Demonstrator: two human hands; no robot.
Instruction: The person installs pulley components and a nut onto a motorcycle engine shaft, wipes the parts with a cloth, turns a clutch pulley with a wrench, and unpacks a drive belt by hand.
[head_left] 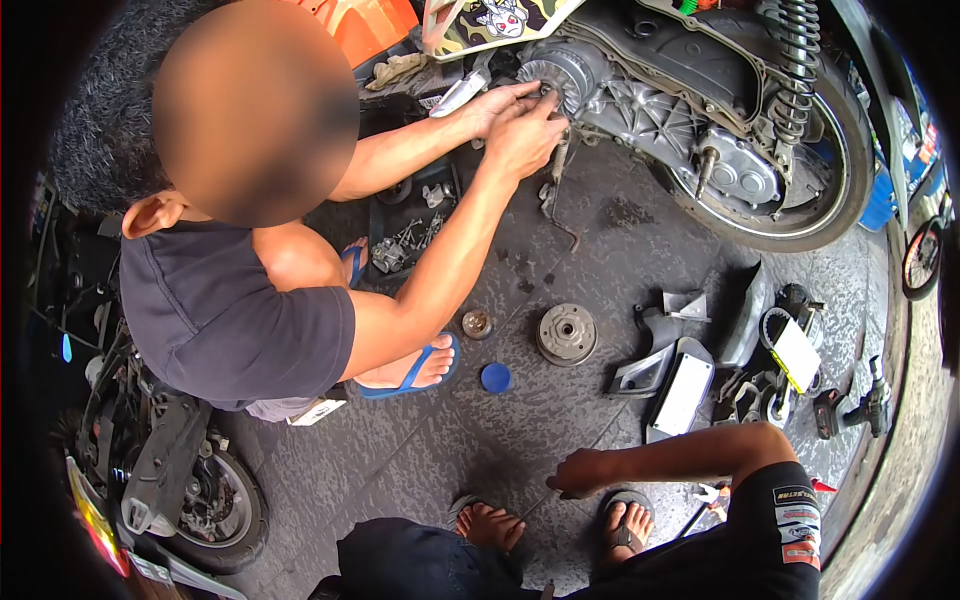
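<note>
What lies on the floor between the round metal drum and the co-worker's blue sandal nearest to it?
In the head view, two things lie there: a small round container and a blue disc, between the sandal and the drum.

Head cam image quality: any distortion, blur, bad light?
Head view: strong fisheye, black corners, the pale strip at right bowed; head view: a smooth blur covers much of the co-worker's head, while the round metal drum looks fairly sharp; head view: the wearer's right hand is dark, finger detail hard to read.
</note>
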